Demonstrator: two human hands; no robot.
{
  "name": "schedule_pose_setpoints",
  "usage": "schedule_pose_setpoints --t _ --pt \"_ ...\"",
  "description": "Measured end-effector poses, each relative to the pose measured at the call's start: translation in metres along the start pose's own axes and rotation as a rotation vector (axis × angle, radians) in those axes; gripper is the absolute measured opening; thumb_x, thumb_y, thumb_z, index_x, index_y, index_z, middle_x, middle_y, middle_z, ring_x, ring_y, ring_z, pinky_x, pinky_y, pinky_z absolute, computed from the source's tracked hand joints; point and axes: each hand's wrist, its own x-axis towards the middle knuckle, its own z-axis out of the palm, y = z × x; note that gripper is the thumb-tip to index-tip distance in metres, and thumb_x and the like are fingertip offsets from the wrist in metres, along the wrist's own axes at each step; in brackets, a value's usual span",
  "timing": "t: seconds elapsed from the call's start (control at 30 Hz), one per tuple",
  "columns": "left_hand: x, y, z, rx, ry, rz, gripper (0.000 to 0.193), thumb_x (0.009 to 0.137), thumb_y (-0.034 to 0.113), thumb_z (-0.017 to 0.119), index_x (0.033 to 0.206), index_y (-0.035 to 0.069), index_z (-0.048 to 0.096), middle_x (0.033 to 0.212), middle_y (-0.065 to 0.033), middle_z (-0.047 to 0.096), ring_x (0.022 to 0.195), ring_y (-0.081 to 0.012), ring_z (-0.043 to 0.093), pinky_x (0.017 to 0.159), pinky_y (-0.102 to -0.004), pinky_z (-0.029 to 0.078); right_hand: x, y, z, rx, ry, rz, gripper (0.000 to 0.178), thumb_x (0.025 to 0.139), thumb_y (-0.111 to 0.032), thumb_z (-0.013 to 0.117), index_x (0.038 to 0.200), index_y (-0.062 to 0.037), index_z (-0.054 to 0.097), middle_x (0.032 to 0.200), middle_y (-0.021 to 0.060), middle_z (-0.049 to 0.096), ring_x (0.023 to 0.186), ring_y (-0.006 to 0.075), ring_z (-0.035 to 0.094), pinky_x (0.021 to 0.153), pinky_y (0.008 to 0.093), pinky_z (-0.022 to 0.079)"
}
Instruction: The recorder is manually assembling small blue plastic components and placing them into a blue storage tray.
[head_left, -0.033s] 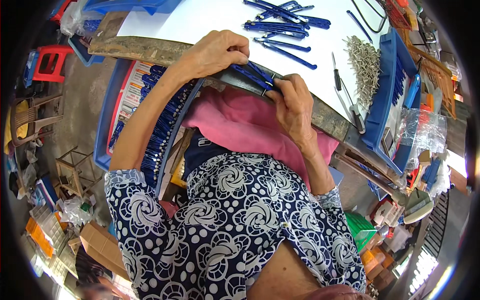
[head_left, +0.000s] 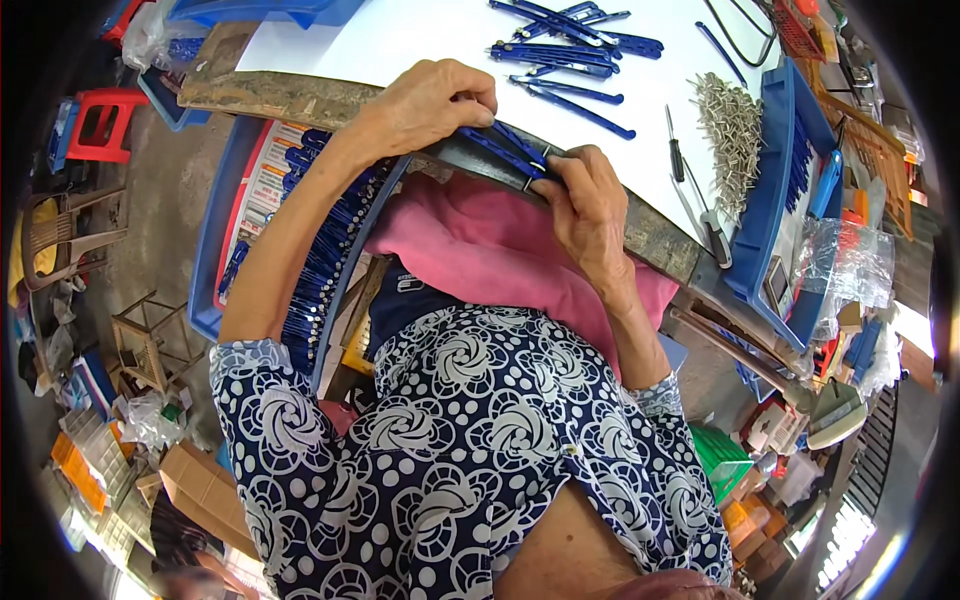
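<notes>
At the table's near edge I hold a slim blue tool with two long handles [head_left: 505, 148] between both hands. My left hand [head_left: 430, 105] is closed on its left end, the fingers bent and pressed together. My right hand [head_left: 588, 205] pinches the other end between thumb and fingers. The fingers partly cover both ends. Beneath it lies a dark flat strip [head_left: 455, 152] along the edge. Beyond my hands, several similar blue tools [head_left: 560, 60] lie in a loose pile on the white tabletop [head_left: 400, 45].
Right of the pile are a heap of small silver rivet-like pins [head_left: 728, 135], a black-handled screwdriver [head_left: 676, 160], a grey-handled tool [head_left: 715, 238] and a blue tray [head_left: 750, 265]. A blue bin [head_left: 205, 290] full of blue tools stands at left. Pink cloth [head_left: 470, 240] covers my lap.
</notes>
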Motion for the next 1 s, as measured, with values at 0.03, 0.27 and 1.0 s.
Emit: schedule_pose_setpoints --t 0.03,0.27,1.0 --pt "-0.002 -0.002 -0.002 0.016 0.009 0.004 0.014 0.076 0.013 0.057 0.079 0.0 0.058 0.064 -0.0053 0.053 0.062 -0.0135 0.049 0.059 -0.0266 0.04 0.001 0.0 0.003 0.005 -0.001 0.001 0.024 0.066 -0.002 0.066 0.086 0.0004 0.054 0.074 0.0116 0.05 0.068 0.0279 0.051 0.057 0.0355 0.04" --pt "-0.022 -0.014 -0.012 0.272 0.161 0.119 0.019 0.078 0.018 0.059 0.087 0.001 0.06 0.085 -0.0076 0.057 0.081 -0.02 0.053 0.073 -0.0295 0.041 0.013 -0.01 0.024 -0.023 0.04 -0.054 0.023 0.064 -0.001 0.067 0.083 -0.0007 0.054 0.073 0.0112 0.049 0.068 0.028 0.05 0.057 0.0357 0.041" --pt "-0.056 -0.027 -0.026 0.54 0.258 0.203 0.024 0.07 0.009 0.062 0.093 0.002 0.058 0.091 -0.0099 0.057 0.088 -0.0278 0.051 0.08 -0.0363 0.04 0.058 -0.03 0.061 0.102 -0.014 -0.069 0.017 0.062 -0.003 0.066 0.073 -0.0018 0.053 0.071 0.0101 0.049 0.067 0.0282 0.051 0.057 0.0368 0.04"
